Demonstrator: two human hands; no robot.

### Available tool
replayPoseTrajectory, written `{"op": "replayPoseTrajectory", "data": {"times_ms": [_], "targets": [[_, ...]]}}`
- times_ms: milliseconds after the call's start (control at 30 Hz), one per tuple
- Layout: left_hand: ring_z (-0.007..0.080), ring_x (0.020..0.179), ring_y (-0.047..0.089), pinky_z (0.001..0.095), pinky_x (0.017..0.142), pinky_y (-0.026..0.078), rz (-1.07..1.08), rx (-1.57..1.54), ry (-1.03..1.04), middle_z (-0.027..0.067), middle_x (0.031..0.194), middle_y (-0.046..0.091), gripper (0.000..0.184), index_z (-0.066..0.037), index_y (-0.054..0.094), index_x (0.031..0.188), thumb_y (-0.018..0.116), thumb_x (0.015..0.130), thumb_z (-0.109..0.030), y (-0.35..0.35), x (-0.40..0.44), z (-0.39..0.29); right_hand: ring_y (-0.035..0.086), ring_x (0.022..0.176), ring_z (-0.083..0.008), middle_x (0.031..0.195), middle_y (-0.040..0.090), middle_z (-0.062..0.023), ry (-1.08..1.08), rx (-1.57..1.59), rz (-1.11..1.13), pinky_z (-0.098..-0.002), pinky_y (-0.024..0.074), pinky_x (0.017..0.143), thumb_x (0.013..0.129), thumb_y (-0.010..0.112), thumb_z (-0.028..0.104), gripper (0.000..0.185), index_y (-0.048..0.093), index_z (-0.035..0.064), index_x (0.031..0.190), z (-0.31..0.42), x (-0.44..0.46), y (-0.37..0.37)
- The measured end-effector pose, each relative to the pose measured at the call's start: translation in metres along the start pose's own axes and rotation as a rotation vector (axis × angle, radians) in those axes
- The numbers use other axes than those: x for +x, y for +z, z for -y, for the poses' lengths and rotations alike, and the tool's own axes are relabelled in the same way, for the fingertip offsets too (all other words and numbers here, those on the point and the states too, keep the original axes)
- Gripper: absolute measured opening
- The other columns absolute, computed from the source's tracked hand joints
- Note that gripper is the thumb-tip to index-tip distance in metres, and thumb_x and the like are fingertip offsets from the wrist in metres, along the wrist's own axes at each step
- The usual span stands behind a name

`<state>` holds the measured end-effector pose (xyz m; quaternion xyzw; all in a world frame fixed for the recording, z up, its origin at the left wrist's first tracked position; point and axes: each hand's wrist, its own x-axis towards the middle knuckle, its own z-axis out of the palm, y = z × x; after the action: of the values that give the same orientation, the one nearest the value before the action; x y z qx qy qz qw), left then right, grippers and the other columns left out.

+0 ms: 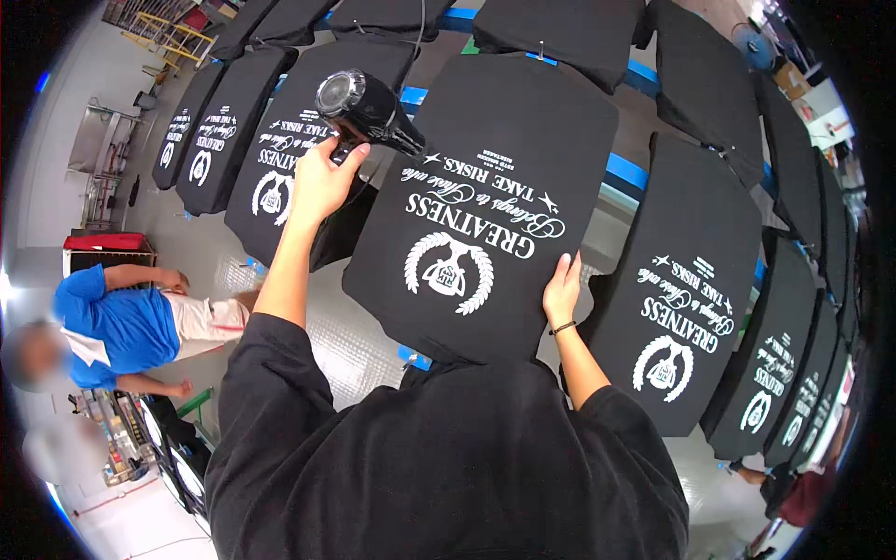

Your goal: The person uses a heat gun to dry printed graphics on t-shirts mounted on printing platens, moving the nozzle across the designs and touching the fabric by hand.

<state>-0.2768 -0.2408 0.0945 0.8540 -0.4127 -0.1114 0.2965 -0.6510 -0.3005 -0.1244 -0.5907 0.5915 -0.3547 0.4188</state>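
My left hand [322,182] is closed round the handle of a black hair dryer [369,107]. Its nozzle points right and down, over the upper left of the black T-shirt [495,112] in front of me. That shirt lies stretched flat on a board and carries a white print [457,229] reading GREATNESS, TAKE RISKS, with a wreath emblem. Against the shirt's lower right edge rests my right hand [562,297], fingers extended and a dark band on the wrist. It holds no tool.
More black shirts on boards stand in rows to the left [229,135] and right [691,280], with the same print. Blue supports [627,171] show between boards. A person in a blue shirt [117,322] stands at left near a red box [107,243]. A cord hangs above the dryer.
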Motion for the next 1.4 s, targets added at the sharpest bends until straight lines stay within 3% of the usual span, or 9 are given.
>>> {"op": "replayPoseTrajectory", "data": {"times_ms": [167,300,567,733,933,1033,1167,1267,1400], "targets": [[0.0172,0.050,0.054,0.0355,0.056,0.045,0.068,-0.042,0.022,0.0084,0.052,0.053,0.046,-0.005,0.072,0.112,0.072,0.086,-0.042,0.012,0.004,-0.025,0.045,0.137,-0.0362,0.148,0.045,-0.0262,-0.071,0.036,-0.027,-0.0402,0.0341,0.113,0.107,0.040,0.036,0.059,0.035,-0.0047,0.149,0.001,0.001,0.000],[0.0170,0.057,0.063,0.0350,0.060,0.049,0.134,-0.028,0.090,0.0093,0.057,0.059,0.047,-0.001,0.072,0.107,0.072,0.086,-0.042,0.031,0.005,-0.061,0.036,0.143,-0.0393,0.155,0.034,-0.0260,-0.095,-0.006,-0.038,-0.0420,0.0290,0.117,0.106,0.040,0.036,0.064,0.022,0.0005,0.156,0.009,-0.002,-0.002],[0.0127,0.048,0.052,0.0330,0.054,0.044,0.168,-0.078,0.100,0.0053,0.050,0.051,0.044,-0.004,0.072,0.112,0.073,0.086,-0.039,0.054,-0.005,-0.086,0.038,0.140,-0.0411,0.152,0.038,-0.0268,-0.096,-0.005,-0.042,-0.0441,0.0295,0.116,0.106,0.039,0.038,0.064,0.022,0.0024,0.157,0.007,-0.003,-0.003],[0.0162,0.047,0.056,0.0347,0.053,0.045,0.102,0.063,0.133,0.0077,0.050,0.054,0.041,-0.003,0.072,0.111,0.072,0.087,-0.037,0.048,-0.013,-0.099,0.041,0.137,-0.0421,0.150,0.040,-0.0288,-0.069,-0.001,-0.016,-0.0447,0.0309,0.115,0.106,0.040,0.038,0.066,0.018,0.0049,0.158,0.011,-0.003,-0.004],[0.0184,0.053,0.062,0.0368,0.058,0.049,0.229,-0.030,0.121,0.0102,0.056,0.059,0.046,-0.001,0.071,0.110,0.072,0.086,-0.040,0.061,-0.026,-0.119,0.039,0.138,-0.0418,0.151,0.039,-0.0288,-0.064,0.005,-0.007,-0.0447,0.0301,0.115,0.106,0.040,0.039,0.066,0.019,0.0023,0.157,0.007,-0.003,-0.004],[0.0189,0.056,0.063,0.0362,0.061,0.050,0.314,-0.069,0.219,0.0125,0.061,0.063,0.045,0.000,0.070,0.108,0.072,0.086,-0.039,0.066,-0.044,-0.131,0.039,0.139,-0.0416,0.150,0.039,-0.0293,-0.092,-0.048,-0.038,-0.0443,0.0288,0.116,0.106,0.040,0.039,0.067,0.019,-0.0011,0.156,0.002,-0.001,0.000],[0.0156,0.055,0.060,0.0343,0.058,0.048,0.337,-0.083,0.241,0.0101,0.057,0.058,0.042,0.000,0.070,0.107,0.072,0.087,-0.036,0.076,-0.063,-0.142,0.037,0.140,-0.0423,0.151,0.038,-0.0286,-0.069,-0.047,-0.047,-0.0459,0.0274,0.117,0.105,0.040,0.039,0.068,0.021,-0.0034,0.155,-0.001,-0.002,0.002],[0.0145,0.053,0.058,0.0332,0.056,0.046,0.381,-0.029,0.183,0.0102,0.057,0.058,0.042,0.001,0.070,0.108,0.072,0.087,-0.036,0.065,-0.075,-0.152,0.032,0.142,-0.0425,0.154,0.034,-0.0258,-0.124,-0.124,-0.153,-0.0492,0.0248,0.117,0.104,0.044,0.037,0.066,0.024,-0.0031,0.154,0.003,-0.004,0.001],[0.0130,0.052,0.059,0.0309,0.056,0.047,0.409,-0.092,0.185,0.0109,0.059,0.062,0.043,0.001,0.070,0.111,0.073,0.087,-0.035,0.065,-0.089,-0.142,0.025,0.145,-0.0414,0.156,0.030,-0.0210,-0.441,-0.393,-0.204,-0.0547,0.0184,0.117,0.098,0.054,0.032,0.068,0.030,-0.0026,0.151,0.023,-0.008,-0.012]]}}
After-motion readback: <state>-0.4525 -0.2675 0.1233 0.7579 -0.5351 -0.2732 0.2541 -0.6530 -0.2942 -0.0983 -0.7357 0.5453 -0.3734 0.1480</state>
